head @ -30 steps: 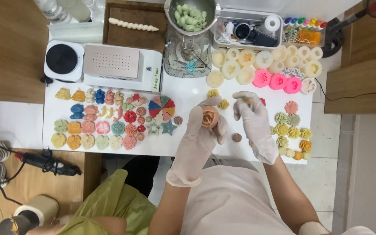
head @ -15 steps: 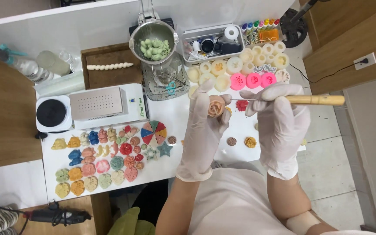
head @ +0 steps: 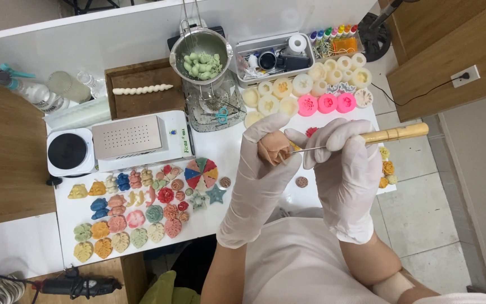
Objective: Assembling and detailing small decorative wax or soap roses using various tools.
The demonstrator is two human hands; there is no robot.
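Observation:
Both my hands wear white gloves and are raised above the white table (head: 226,141). My left hand (head: 260,169) grips a small tan rose-shaped piece (head: 273,148) between thumb and fingers. My right hand (head: 344,169) holds a thin metal pick with a wooden handle (head: 397,134). The pick's tip points left and touches the rose's right side. Below my hands a small brown disc (head: 301,182) lies on the table.
Several coloured leaf, flower and star shapes (head: 142,208) lie at the left. Behind them stand a white perforated box (head: 130,138), a black round hotplate (head: 67,151), a metal strainer of green pieces (head: 201,59), cream and pink moulds (head: 310,93), and a tool tray (head: 274,56).
The view has shifted a little closer. Both hands have drawn nearer together and the pick's tip has come against the rose, with the handle still pointing right.

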